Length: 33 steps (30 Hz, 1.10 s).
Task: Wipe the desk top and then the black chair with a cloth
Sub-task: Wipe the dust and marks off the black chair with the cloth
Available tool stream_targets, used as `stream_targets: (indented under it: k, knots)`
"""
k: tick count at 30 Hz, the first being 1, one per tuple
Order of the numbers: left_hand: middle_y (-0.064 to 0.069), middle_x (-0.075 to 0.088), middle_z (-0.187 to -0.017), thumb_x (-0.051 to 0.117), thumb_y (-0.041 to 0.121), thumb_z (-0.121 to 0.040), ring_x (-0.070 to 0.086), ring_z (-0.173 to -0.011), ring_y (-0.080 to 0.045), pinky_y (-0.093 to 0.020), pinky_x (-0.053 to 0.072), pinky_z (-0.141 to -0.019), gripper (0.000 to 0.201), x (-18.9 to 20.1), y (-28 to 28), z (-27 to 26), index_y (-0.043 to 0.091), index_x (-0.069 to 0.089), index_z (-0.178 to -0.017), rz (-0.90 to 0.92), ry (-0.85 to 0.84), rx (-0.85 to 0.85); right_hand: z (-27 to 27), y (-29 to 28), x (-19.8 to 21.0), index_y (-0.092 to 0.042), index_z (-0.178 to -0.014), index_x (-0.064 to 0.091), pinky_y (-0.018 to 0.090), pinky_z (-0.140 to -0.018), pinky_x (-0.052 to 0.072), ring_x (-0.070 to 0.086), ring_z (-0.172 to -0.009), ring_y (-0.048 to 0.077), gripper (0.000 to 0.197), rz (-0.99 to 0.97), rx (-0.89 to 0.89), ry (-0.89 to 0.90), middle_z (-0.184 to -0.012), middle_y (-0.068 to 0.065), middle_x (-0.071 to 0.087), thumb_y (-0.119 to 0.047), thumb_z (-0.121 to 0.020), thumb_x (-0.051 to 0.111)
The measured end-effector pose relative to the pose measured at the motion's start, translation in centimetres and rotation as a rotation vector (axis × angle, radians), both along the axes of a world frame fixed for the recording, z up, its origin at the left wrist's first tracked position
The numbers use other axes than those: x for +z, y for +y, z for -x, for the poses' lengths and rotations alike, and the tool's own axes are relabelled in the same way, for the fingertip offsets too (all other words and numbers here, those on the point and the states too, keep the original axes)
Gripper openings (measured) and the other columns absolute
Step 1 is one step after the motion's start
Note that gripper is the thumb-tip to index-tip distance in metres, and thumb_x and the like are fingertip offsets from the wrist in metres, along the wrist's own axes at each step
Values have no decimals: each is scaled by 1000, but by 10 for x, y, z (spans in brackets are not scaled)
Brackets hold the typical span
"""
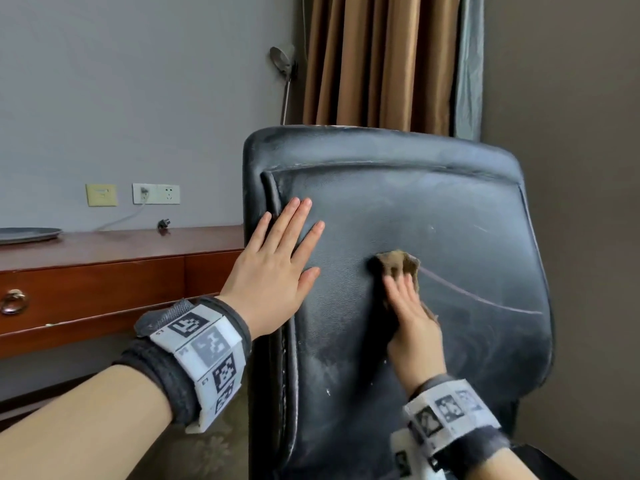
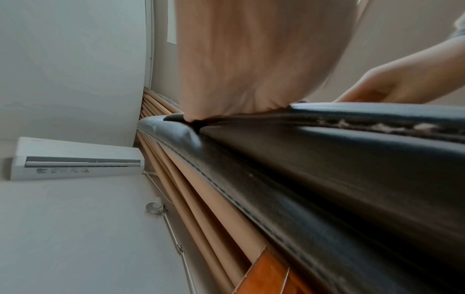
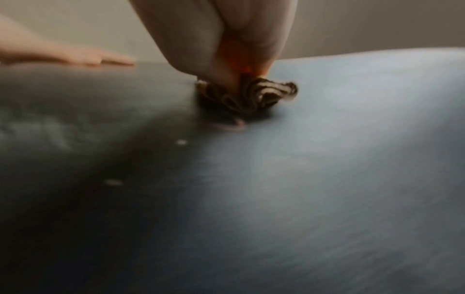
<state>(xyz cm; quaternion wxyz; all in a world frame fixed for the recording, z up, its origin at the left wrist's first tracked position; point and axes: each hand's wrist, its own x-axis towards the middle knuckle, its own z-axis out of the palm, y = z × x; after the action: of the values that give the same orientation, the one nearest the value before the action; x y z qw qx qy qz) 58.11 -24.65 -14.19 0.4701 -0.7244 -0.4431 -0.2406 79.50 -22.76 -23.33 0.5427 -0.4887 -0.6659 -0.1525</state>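
Observation:
The black chair (image 1: 450,209) shows me its dusty, scuffed backrest, upright in the middle of the head view. My left hand (image 1: 277,265) lies flat on its left side, fingers spread and straight. My right hand (image 1: 412,317) presses a bunched brown cloth (image 1: 398,263) against the middle of the backrest, fingers stretched over it. The cloth (image 3: 251,95) sticks out in folds past the fingertips in the right wrist view, on the chair (image 3: 327,169). The wooden desk (image 1: 121,244) stands to the left against the wall. In the left wrist view the palm (image 2: 251,59) rests on the chair edge (image 2: 327,159).
A dark tray (image 1: 27,233) lies on the desk at far left, with wall sockets (image 1: 156,193) and a cable above. A floor lamp (image 1: 284,64) and brown curtains (image 1: 381,60) stand behind the chair. An air conditioner (image 2: 75,159) hangs on the wall.

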Motion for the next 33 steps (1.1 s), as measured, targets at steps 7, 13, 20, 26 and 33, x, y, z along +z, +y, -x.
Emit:
stream_targets:
  k: [7,13,20,26,33]
  knots:
    - [-20,19,-154,23,41,-94,19,-144,-31,-51,22,-110,62,0,3,-1,8,34,-145,-1,7,3,-17,-8,-3,-26,-144,33,25,-114,18,26,-140,17,95,-87,179,-459,-151,-1,27,17,-60,45]
    - [-18,18,-155,23,41,-94,18,-144,-30,-54,25,-108,61,-1,9,-2,9,34,-145,14,-17,-21,-40,24,75,-19,-144,31,40,-110,32,11,-142,14,95,56,-75,-11,-153,-4,11,25,-60,40]
    - [-18,17,-155,19,41,-94,16,-144,-30,-54,23,-110,62,-3,10,-4,9,32,-146,34,-32,-29,-25,2,31,-22,-141,38,17,-115,12,18,-142,10,89,-36,215,-524,-151,-5,26,8,-58,26]
    - [-7,21,-156,25,15,-88,14,-145,-18,-45,12,-115,59,6,1,22,14,31,-147,122,-3,-261,35,-34,25,-18,-145,29,21,-115,20,21,-142,10,94,-72,318,-422,-150,-5,28,15,-57,23]
    - [4,40,-147,20,-8,-75,29,-138,-4,-40,10,-118,73,32,-2,57,15,43,-141,147,-53,-442,76,-43,41,-15,-128,57,48,-109,32,35,-136,28,51,-259,217,-613,-141,0,47,-2,-94,21]
